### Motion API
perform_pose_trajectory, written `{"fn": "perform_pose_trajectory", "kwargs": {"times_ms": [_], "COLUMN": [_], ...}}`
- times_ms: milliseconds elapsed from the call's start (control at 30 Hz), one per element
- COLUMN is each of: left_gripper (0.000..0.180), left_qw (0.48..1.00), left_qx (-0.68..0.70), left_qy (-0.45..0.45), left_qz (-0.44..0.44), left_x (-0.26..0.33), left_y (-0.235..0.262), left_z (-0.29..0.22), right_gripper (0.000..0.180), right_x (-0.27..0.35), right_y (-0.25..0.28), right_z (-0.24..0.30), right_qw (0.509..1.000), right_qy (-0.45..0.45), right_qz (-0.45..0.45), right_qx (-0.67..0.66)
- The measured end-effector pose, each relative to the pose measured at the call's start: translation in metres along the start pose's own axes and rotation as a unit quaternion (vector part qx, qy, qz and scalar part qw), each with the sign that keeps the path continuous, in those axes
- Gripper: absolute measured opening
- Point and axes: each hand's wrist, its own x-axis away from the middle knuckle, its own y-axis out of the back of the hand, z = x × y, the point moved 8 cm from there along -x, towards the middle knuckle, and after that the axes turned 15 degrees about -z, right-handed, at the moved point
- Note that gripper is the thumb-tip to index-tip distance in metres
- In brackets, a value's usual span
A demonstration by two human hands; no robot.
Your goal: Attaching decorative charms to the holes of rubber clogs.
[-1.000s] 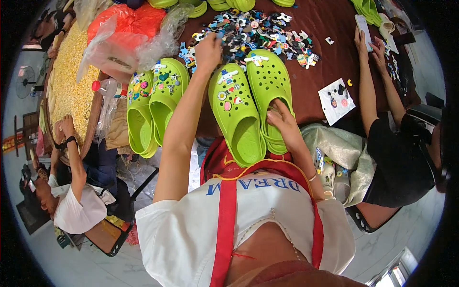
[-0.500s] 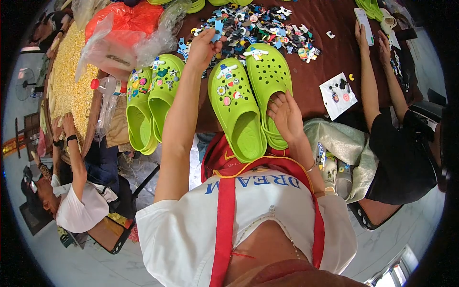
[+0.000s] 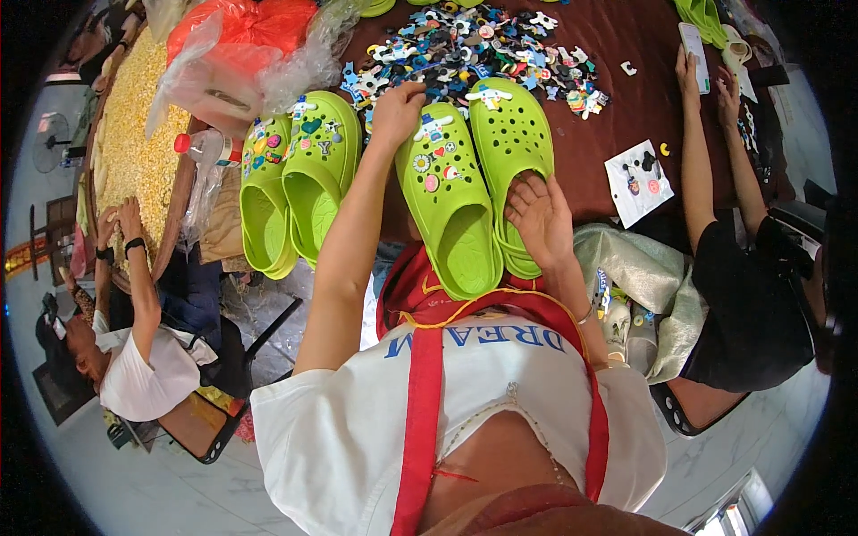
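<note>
Two lime-green clogs stand side by side in front of me, toes pointing away. The left clog carries several charms: a white-and-blue character, a daisy, a heart and others. On the right clog there is only one character charm near the toe. My left hand is beside the left clog's toe, at the edge of a heap of small shoe charms; its fingers are pinched together, and what they hold is hidden. My right hand rests palm up at the right clog's foot opening, fingers loosely stretched.
Another decorated green pair stands to my left. Beyond are a red plastic bag, a clear bottle and corn kernels. A white card with charms lies at right. People sit on both sides; one holds a phone.
My left hand has come nearer, down toward the left clog's toe. The blue charm that showed in its fingers is no longer visible there. My right hand stays at the right clog.
</note>
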Motion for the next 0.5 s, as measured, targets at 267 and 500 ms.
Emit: {"fn": "perform_pose_trajectory", "kwargs": {"times_ms": [267, 500], "left_gripper": [0.032, 0.03], "left_qw": [0.992, 0.99], "left_qx": [0.065, 0.129], "left_qy": [0.082, 0.049], "left_qz": [-0.071, 0.006], "left_x": [0.048, 0.05], "left_y": [0.036, 0.006], "left_z": [-0.016, -0.05], "right_gripper": [0.033, 0.027], "right_x": [0.003, -0.002], "right_y": [0.002, 0.003], "right_z": [0.0, 0.024], "right_qw": [1.0, 0.985], "right_qy": [0.002, 0.118], "right_qz": [-0.028, -0.079], "right_qx": [0.005, 0.097]}}
